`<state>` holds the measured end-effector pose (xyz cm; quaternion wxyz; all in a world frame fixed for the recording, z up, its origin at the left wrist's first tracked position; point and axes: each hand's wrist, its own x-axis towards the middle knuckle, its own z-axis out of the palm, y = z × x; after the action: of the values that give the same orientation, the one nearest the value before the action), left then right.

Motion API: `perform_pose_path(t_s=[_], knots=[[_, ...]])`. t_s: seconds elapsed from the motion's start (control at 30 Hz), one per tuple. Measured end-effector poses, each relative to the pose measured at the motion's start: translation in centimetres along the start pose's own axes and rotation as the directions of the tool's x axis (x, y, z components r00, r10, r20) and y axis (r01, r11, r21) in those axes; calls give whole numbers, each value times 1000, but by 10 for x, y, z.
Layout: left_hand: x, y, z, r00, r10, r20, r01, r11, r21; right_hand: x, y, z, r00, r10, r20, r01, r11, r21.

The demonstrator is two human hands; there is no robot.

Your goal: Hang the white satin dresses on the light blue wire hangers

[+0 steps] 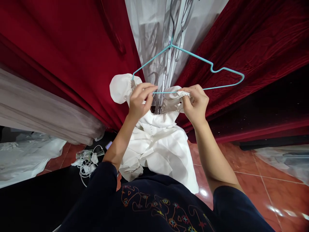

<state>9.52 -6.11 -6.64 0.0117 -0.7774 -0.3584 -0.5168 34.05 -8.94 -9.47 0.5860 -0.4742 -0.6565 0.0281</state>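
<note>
A white dress with a pearl-trimmed neckline hangs in front of me. Its left puff sleeve sits over the left end of a light-blue hanger; the hanger's notched right end sticks out bare. My left hand is closed at the hanger's bottom bar, beside the left pearl edge; whether it grips the bar or the fabric is partly hidden. With thumb and fingers, my right hand pinches the pearl-edged right shoulder of the dress, close to the bottom bar.
Red curtains flank a white metal stand behind the hanger. White cables and a phone lie on a black surface at lower left. Pale garments hang at far left, above a red tiled floor.
</note>
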Motion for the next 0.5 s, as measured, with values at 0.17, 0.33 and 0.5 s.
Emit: perform_pose_path(t_s=[0.17, 0.33, 0.5], knots=[[-10, 13, 22, 972, 19, 233, -3, 997, -72, -2, -1, -2, 1000, -15, 8, 15, 1000, 2], [1, 15, 17, 961, -34, 275, 73, 988, -133, -13, 0, -12, 985, -101, -140, 91, 993, -72], [3, 13, 10, 967, -36, 251, 60, 994, -91, -7, 33, -53, 784, -129, -607, -38, 966, -255]])
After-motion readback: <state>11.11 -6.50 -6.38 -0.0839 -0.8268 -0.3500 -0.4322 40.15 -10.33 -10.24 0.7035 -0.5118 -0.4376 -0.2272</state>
